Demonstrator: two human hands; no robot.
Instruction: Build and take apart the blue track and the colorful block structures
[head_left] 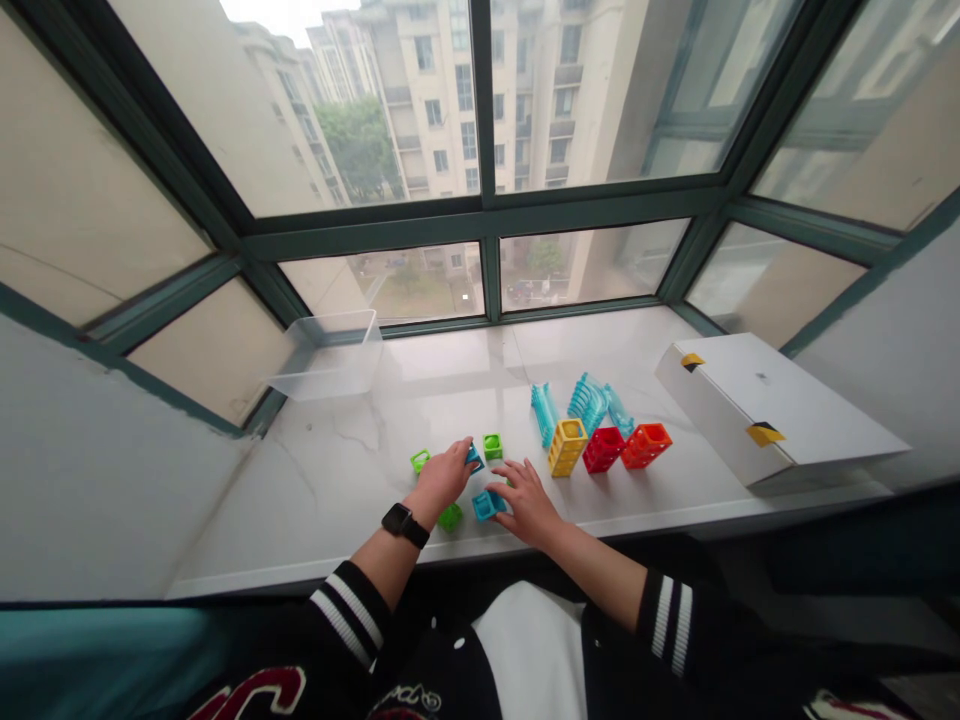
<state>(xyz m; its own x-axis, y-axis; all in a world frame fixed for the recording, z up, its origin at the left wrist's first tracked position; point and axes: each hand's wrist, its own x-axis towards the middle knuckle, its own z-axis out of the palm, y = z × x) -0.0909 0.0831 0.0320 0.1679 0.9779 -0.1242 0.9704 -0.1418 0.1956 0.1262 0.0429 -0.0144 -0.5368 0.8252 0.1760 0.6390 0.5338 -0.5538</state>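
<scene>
windowsill (337, 500) below, left hand (441, 479) and right hand (532, 507) hold blue blocks (485, 506).

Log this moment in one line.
left hand: touching far blue block; right hand: touching near blue block; nearby: green blocks; further right: yellow stack

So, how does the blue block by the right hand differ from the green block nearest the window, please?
The blue block touches the right hand; the green block is unheld. The blue block is farther from the window than the green block. Both look small and boxy.
</scene>
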